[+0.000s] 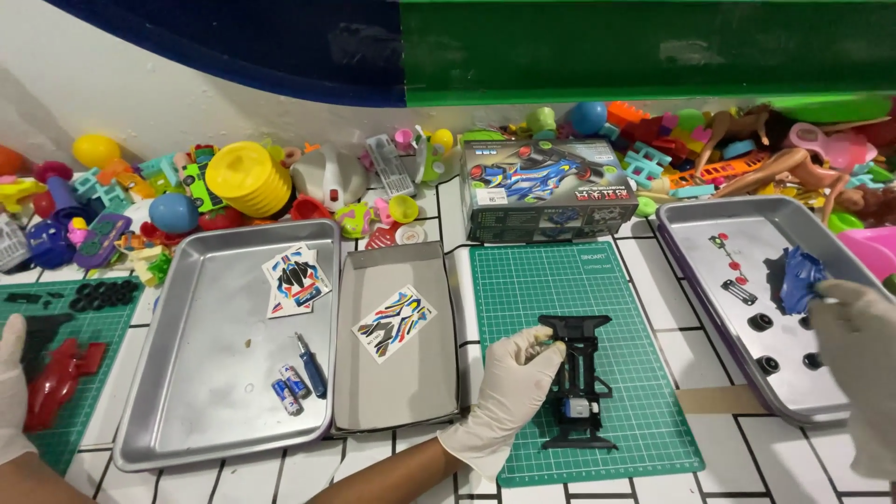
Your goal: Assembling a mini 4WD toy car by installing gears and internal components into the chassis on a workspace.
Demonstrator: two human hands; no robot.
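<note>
At the centre of the frame, on the green cutting mat [597, 280], the left hand [509, 392], gloved white, is gripping the black toy-car chassis [579, 378] by its left side rail, fingers [541, 353] curled and pinching the frame near its front end. The chassis is lying flat on the mat, a small motor block showing blue and silver in its rear half.

At the right edge of the frame, the right hand [854, 327], also gloved, is resting over the rim of the right metal tray [700, 229], its fingers closing on a crumpled blue piece [801, 278]; whether that is a car-body shell or a bag, cannot tell. Loose in that tray: black wheels [761, 322], a small black strip part [739, 292], and red bits [733, 261].

Risks, as judged from here:
- The hands are working well apart, so attention is splitting; the one-sided grip could let the chassis pivot or tip on the mat.
- The motor block could shift in its seat if the frame is being twisted by that rail.
- The wheels are lying loose near the right hand; a sleeve or glove dragging across could roll them toward the tray's rim.
- Gloves are dulling touch, so small parts could slip unnoticed.

Left of the mat: an open cardboard box lid [397, 327] holding a sticker sheet [394, 322], then the left metal tray [187, 373] with more stickers [296, 280], a blue screwdriver [311, 366] and batteries [289, 390]. The kit box [546, 191] is standing above the mat, against a bank of mixed plastic toys [243, 177].
</note>
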